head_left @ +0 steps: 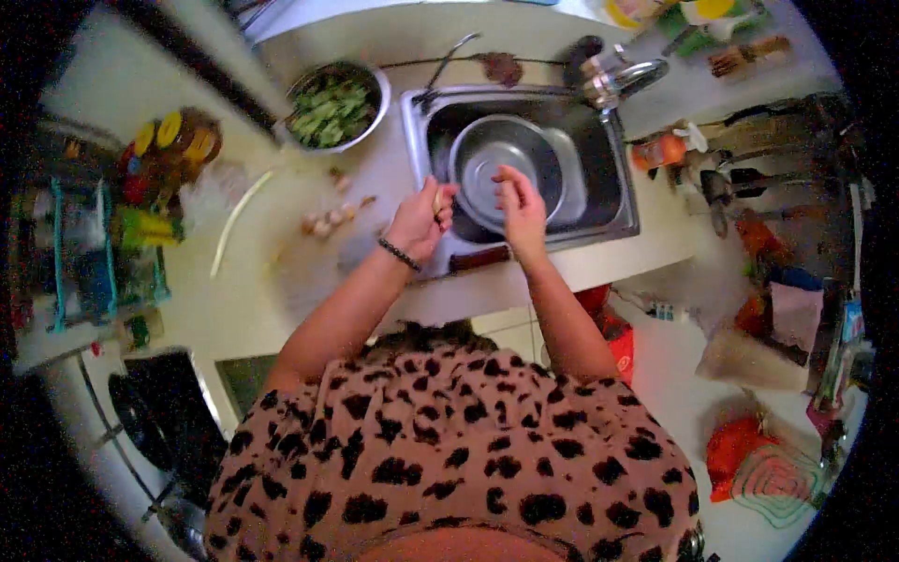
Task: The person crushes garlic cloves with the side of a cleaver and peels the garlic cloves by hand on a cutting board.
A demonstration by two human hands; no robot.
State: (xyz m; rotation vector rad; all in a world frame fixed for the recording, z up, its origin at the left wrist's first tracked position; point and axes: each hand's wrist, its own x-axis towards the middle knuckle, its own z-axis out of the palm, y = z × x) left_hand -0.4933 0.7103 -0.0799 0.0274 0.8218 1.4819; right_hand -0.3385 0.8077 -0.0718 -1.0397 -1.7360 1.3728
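My left hand (423,222), with a dark beaded bracelet at the wrist, is closed by the sink's left rim. A small pale piece that looks like a garlic clove (437,202) shows between its thumb and fingers. Over the right part of a round metal basin (476,214) is my right hand (522,211), its fingers loosely bent and apart, with nothing visible in them. The basin sits in the steel sink (629,201). On the counter left of my left hand lie several garlic bulbs or cloves (326,223), blurred.
A metal bowl (382,101) of green leaves (330,110) stands left of the sink, near a pale curved strip (236,220). The faucet (613,80) rises behind the sink. An orange bottle (658,152) stands to its right, with utensils (749,173) further right.
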